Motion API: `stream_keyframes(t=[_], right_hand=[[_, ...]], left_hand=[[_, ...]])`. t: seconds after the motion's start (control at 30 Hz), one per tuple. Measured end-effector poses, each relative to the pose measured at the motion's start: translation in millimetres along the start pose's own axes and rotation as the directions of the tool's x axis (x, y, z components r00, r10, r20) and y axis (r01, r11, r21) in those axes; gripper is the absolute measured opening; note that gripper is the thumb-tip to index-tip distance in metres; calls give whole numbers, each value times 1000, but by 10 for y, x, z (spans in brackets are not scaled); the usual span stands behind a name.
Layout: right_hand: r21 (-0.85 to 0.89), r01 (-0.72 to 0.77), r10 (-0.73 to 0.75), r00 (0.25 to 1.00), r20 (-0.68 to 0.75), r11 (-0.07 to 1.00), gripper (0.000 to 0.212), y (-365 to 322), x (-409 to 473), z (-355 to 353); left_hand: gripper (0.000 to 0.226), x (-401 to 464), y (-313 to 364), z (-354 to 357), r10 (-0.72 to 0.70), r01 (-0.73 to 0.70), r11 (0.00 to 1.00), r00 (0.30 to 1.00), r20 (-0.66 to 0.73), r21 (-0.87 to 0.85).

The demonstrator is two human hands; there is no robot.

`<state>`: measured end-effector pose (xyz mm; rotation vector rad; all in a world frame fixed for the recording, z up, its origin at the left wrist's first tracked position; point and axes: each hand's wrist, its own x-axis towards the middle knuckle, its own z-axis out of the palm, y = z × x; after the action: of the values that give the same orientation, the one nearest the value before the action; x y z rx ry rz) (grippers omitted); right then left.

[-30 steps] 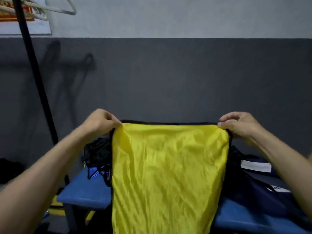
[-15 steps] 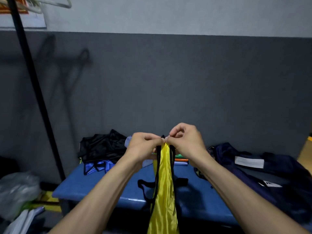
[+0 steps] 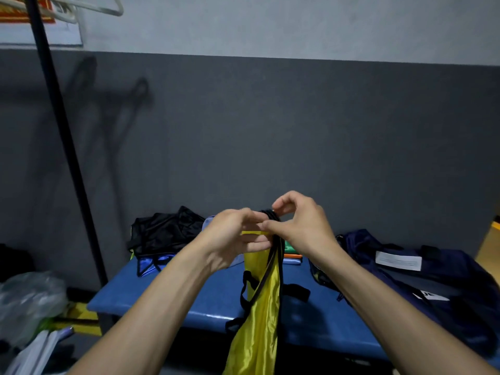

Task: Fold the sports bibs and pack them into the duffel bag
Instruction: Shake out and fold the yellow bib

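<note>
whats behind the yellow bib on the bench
Behind the yellow bib and the hands, a slim stack on the blue bench shows green, orange and blue edges. The bib and hands cover most of that stack, so its count cannot be told.

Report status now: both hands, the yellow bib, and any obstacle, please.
Left hand and right hand pinch yellow bib top. Bib hangs folded lengthwise over blue bench. Duffel bag unblocked, right.
</note>
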<state>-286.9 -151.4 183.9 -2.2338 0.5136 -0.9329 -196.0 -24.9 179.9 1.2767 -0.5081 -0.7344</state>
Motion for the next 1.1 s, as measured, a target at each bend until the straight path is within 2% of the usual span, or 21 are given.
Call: stream_keyframes(t=[0.1,0.17,0.23,0.3,0.37,0.4,0.5,0.57,0.6,0.73,0.8,0.87,0.97,1.1], right_hand=[[-18,107,-107,993,-39,994,20,65,-67,-3],[65,127,-125,992,-31,990,19,137,-87,-38],[188,133,-136,991,2,973,20,223,-70,-152],[330,141,-166,985,49,933,21,272,7,-343],[416,156,-221,968,114,896,23,258,115,-538],[429,175,-259,955,144,886,23,228,169,-616],[395,283,-378,907,188,874,23,113,293,-747],[356,344,-435,873,220,869,21,39,302,-728],[343,360,-450,861,235,868,20,10,290,-694],[317,381,-465,847,255,868,20,-25,217,-560],[291,398,-474,838,271,870,21,-30,184,-512],[253,426,-487,827,280,869,22,-35,148,-457],[219,442,-490,827,276,870,22,-32,116,-416],[190,444,-480,843,243,876,21,34,108,-459]], left_hand=[[39,-84,0,-53,-33,54,992,983,179,-113],[41,-137,-50,-113,0,6,1000,974,228,-27],[34,-183,-107,-205,129,-154,977,978,162,149],[25,-185,-157,-357,365,-366,876,929,65,313],[15,-162,-158,-510,598,-546,696,800,44,467],[13,-162,-134,-549,666,-599,610,742,74,518],[21,-238,-18,-483,717,-690,434,654,241,579],[29,-288,57,-389,680,-682,356,658,323,639],[30,-294,84,-350,642,-670,364,684,348,647],[17,-267,64,-232,477,-587,588,807,347,557],[19,-260,33,-192,379,-502,706,864,332,500],[28,-255,15,-170,220,-369,831,905,363,416],[32,-187,40,-202,117,-264,891,920,374,369],[22,-150,109,-349,39,-191,940,884,467,283]])
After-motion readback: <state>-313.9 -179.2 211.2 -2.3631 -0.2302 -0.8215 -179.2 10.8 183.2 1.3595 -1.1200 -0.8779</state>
